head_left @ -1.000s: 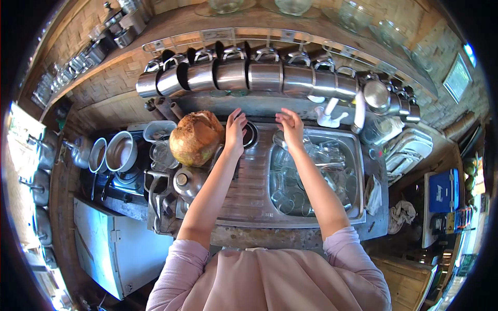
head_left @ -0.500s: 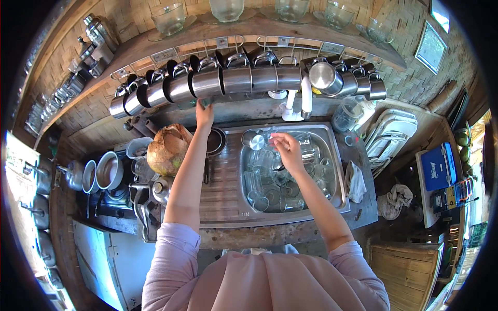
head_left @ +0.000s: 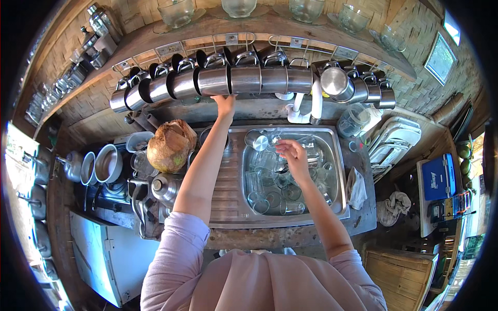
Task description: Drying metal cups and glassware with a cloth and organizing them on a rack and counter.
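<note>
My left hand (head_left: 224,105) reaches up to the ledge behind the sink, just under the row of hanging metal mugs (head_left: 213,80). Its fingers are hidden behind the mugs, so what they touch does not show. Over the sink (head_left: 340,181) is my right hand (head_left: 294,157), fingers loosely bent and apart, with nothing clearly in them. Below and around it, clear drinking glasses (head_left: 292,207) fill the basin. A metal cup (head_left: 256,140) lies tilted at the basin's far left corner, near my right fingertips.
A husked coconut (head_left: 171,147) and a metal flask (head_left: 166,187) stand left of the ribbed drainboard (head_left: 220,192). White pipes (head_left: 316,101) rise behind the sink. A clear plastic jug (head_left: 353,119) and a grey cloth (head_left: 356,189) are right of it. Glass cups (head_left: 306,11) line the shelf above.
My left hand has moved right along the ledge, and its fingers have gone out of sight behind the mugs. My right hand stays over the sink, its fingers spreading slightly. The view has shifted a little.
</note>
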Action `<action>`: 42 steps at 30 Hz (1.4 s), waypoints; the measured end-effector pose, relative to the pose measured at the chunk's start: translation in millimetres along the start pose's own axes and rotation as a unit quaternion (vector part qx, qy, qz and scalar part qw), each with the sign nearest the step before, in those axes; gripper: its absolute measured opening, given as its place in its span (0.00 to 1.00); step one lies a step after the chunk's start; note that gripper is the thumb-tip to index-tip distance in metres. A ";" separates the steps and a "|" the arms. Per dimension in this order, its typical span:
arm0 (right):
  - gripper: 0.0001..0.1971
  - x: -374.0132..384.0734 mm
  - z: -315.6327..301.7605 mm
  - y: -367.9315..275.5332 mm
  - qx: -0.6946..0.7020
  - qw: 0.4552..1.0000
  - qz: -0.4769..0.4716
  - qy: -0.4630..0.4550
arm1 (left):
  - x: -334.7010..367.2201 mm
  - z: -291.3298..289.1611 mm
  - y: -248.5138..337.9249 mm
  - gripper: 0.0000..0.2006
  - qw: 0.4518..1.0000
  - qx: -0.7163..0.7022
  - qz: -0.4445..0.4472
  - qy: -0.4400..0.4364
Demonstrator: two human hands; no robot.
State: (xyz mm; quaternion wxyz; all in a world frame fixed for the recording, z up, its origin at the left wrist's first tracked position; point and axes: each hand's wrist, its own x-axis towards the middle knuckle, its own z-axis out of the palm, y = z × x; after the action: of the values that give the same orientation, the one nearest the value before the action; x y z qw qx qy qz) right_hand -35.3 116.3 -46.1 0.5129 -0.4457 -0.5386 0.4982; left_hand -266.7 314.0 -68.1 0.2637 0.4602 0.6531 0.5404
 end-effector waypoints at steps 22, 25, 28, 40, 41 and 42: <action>0.14 166.0 153.8 23.4 -0.226 0.963 -0.127 -0.075 | 107.8 -173.8 -113.8 0.23 0.995 -0.011 -0.031 0.096; 0.16 202.0 151.9 37.2 -0.348 0.927 -0.125 -0.062 | 102.7 -141.2 -114.4 0.23 0.996 -0.044 -0.041 0.065; 0.18 220.5 164.6 48.0 -0.326 0.913 -0.238 -0.064 | 105.9 -148.3 -105.0 0.22 0.994 -0.077 -0.055 0.061; 0.14 250.3 198.4 82.9 -0.349 0.871 -0.338 -0.069 | 83.8 -155.1 -64.4 0.21 0.973 -0.197 -0.110 0.045; 0.14 250.6 197.3 83.6 -0.348 0.872 -0.337 -0.070 | 77.0 -157.6 -62.7 0.21 0.971 -0.207 -0.114 0.043; 0.15 251.0 193.9 83.9 -0.359 0.871 -0.326 -0.076 | 77.0 -156.8 -57.2 0.21 0.968 -0.217 -0.118 0.040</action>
State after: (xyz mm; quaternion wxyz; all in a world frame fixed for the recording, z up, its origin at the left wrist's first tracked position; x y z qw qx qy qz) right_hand -250.3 358.6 -97.9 0.4086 -0.3590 -0.8323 0.1071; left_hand -450.5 310.1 -67.2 0.3931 0.2900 0.5802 0.6517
